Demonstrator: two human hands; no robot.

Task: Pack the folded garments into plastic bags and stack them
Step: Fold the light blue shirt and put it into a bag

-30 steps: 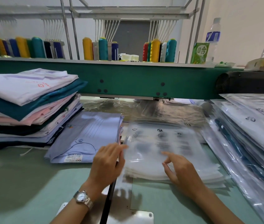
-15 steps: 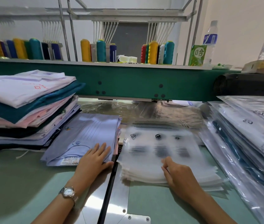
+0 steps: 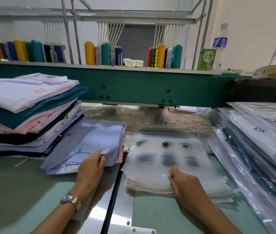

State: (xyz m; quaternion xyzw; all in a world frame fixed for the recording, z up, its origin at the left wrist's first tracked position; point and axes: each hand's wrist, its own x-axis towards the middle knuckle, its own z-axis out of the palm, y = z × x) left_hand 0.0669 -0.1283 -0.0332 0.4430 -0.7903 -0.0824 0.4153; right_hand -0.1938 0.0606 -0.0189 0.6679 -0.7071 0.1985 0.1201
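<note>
A folded light blue shirt [image 3: 86, 142] lies on the table in front of a tall pile of folded garments [image 3: 27, 108] at the left. My left hand [image 3: 91, 168] grips the shirt's near right corner, fingers tucked under the fabric. To the right lies a stack of empty frosted plastic bags [image 3: 164, 159] with black printing. My right hand [image 3: 183, 183] pinches the near edge of the top bag. Along the right edge slopes a stack of bagged garments [image 3: 259, 141].
A green machine beam [image 3: 134, 86] spans the back, low over the table, with thread cones [image 3: 164, 56] on its shelf. Bottles [image 3: 221, 41] and a green carton [image 3: 206, 59] stand at the back right. Crumpled clear plastic [image 3: 150, 115] lies under the beam. A metal plate [image 3: 117, 208] sits in the table.
My left hand moved left from the bag stack onto the blue shirt and took hold of its corner. My right hand curled and pinched the top bag's near edge.
</note>
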